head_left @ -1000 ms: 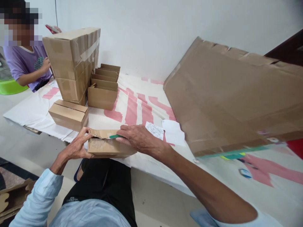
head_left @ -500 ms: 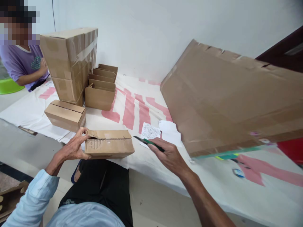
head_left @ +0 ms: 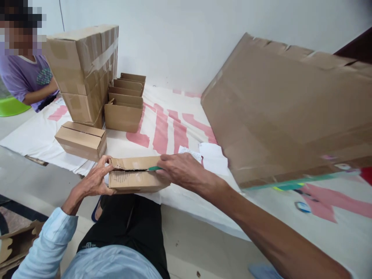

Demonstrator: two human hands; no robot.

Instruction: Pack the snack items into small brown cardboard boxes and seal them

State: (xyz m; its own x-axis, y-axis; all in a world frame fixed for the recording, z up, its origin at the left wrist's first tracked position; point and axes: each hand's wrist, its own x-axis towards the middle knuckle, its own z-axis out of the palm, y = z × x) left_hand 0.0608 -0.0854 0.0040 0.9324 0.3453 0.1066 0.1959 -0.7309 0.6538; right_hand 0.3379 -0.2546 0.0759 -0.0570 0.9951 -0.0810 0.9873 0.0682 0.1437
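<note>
Small carton (head_left: 139, 183) sits at the near edge of the bench (head_left: 203, 211), right in front of the person's lap, long seam facing up and gaping toward the left end, flap edge ragged there. Left hand (head_left: 100, 176) is clamped on the carton's left end, fingers at the top corner, thumb low on the near side. Right hand (head_left: 180, 166) is closed round a green tool (head_left: 154, 168) lying along the seam near the right end; looks like a cutter, tip hidden, can't tell how deep it goes. Hands well apart, one at each end. To do it well: keep the left grip firm so the carton doesn't slide or tip off the edge, fingers clear of the seam line. Tool should stay shallow and in line with the gap, since a deep or slanted stroke could tear the flap or nick whatever is inside (contents not visible). Steady light pulls beat one hard yank, and slow down near the left fingers. Maybe set the carton further in for better support. Closed carton (head_left: 80, 141) stands beyond the left hand, apart, out of the way.
</note>
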